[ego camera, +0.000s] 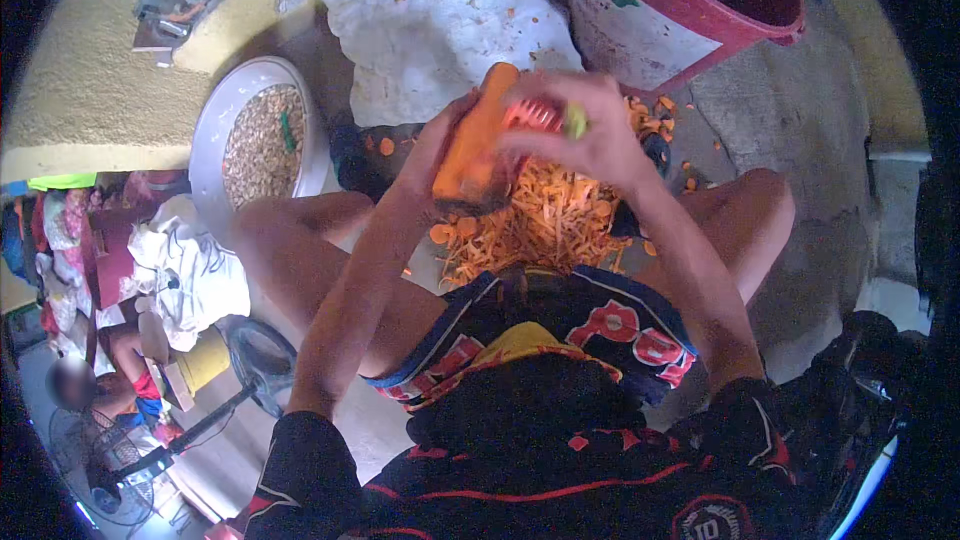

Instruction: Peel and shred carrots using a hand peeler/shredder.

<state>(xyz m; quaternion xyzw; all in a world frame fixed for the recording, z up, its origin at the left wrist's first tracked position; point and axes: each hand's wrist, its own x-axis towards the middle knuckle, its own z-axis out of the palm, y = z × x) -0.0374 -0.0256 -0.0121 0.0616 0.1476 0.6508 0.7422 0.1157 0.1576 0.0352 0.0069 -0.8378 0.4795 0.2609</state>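
Before my chest, my left hand (442,135) grips the left side of a long, thick orange block (480,142), possibly wooden or a large vegetable piece; its exact kind cannot be told. My right hand (574,120) is blurred and closed around a small red, ridged object (534,117) with a yellow-green end, held against or close to the block's right side. Below both hands, between my legs, lies a heap of orange shreds and round slices (559,217). They look like cut carrot.
A pale basin (202,139) of small beige pieces stands at the left. White sacking (450,30) lies ahead, and a large red-rimmed tub (645,37) stands at the upper right. A pedestal fan (195,435) and a person (112,382) are at the lower left.
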